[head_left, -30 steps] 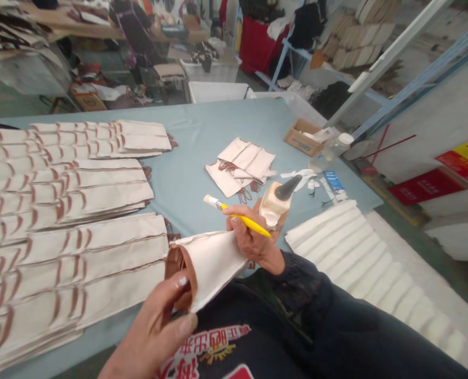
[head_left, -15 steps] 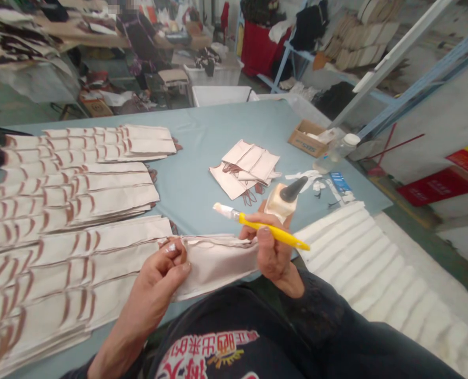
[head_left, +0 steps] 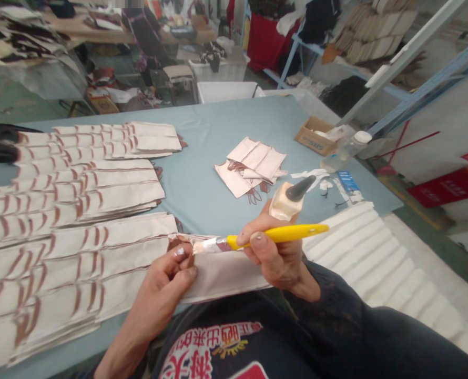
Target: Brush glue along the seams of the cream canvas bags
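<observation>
My left hand (head_left: 173,273) is closed on the left end of a cream fabric piece (head_left: 226,276) with a brown edge, pinching it between thumb and fingers. White smears mark one fingertip. My right hand (head_left: 277,255) grips a yellow-handled paintbrush (head_left: 285,233), its bristles coated white. The brush tip meets the upper left edge of the fabric piece, right beside my left fingers. Behind my right fingers a whitish bottle (head_left: 283,204) with a dark cone nozzle sticks up, seemingly held in the same hand; its lower part is hidden.
Rows of overlapping cream pieces (head_left: 127,179) cover the table's left side. A small pile of similar pieces (head_left: 257,160) lies mid-table. Farther right are a cardboard box (head_left: 315,138), a clear jar (head_left: 346,150) and white scraps. White ridged material (head_left: 348,252) lies at right. A person (head_left: 147,42) is beyond.
My right hand has lowered the brush and tilted it nearly level, bringing the bristles from above the fabric down to its left edge. My left hand keeps its hold. The view has shifted slightly.
</observation>
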`<state>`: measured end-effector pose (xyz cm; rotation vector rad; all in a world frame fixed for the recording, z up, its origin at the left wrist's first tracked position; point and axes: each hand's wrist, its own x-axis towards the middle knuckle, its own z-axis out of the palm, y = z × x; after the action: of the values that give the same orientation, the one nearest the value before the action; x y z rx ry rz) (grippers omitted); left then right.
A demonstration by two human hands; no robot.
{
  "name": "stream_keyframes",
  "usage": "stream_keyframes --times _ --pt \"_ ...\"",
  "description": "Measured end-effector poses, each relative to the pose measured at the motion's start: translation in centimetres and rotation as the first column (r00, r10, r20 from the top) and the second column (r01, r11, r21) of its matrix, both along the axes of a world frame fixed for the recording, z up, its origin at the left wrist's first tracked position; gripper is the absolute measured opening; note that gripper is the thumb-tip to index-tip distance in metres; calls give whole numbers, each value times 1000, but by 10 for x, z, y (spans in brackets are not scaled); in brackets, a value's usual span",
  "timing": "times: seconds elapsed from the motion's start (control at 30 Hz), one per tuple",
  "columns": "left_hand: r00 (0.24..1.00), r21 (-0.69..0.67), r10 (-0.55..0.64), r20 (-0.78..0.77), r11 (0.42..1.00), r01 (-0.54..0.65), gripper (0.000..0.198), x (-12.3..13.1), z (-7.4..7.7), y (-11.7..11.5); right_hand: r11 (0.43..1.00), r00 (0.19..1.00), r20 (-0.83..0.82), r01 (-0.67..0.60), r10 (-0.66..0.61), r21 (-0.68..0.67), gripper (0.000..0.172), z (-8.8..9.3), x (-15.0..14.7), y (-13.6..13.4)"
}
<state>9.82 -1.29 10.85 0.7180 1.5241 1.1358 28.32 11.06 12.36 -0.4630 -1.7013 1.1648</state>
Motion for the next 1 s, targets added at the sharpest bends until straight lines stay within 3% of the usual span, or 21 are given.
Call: stream_keyframes --times 0.1,0.17,0.3,0.43,0.5,0.67,0.8,0.9,1.0 --pt "999 0 13 31 1000 -13 30 4 2 -1 971 988 89 100 -122 219 23 2 -5 6" --pt "998 5 44 35 999 -44 31 6 3 -1 952 982 103 127 -161 277 22 2 -5 7" --pt "998 -6 61 19 998 -61 29 5 3 -1 981 991 57 111 -121 161 19 -1 -1 6" --pt "999 -21 34 12 999 -34 27 1 1 2 998 998 66 17 -21 68 18 -4 -4 6" --pt "1000 -2 15 10 1000 -15 28 -2 -2 5 995 996 78 30 -37 91 18 -3 -7 8" --pt "1000 34 -13 -18 999 13 29 -4 -9 7 940 969 110 184 -223 286 20 0 -11 10" --pt "995 43 -57 -77 997 60 28 -3 -6 9 917 980 111 114 -168 382 20 0 -13 10" --pt "988 68 -74 -133 994 83 28 -2 -3 10 922 985 104 90 -139 377 20 -2 -13 10" --pt "989 84 -42 -144 995 55 28 -3 -4 9 954 979 104 145 -177 262 19 -6 -8 7"
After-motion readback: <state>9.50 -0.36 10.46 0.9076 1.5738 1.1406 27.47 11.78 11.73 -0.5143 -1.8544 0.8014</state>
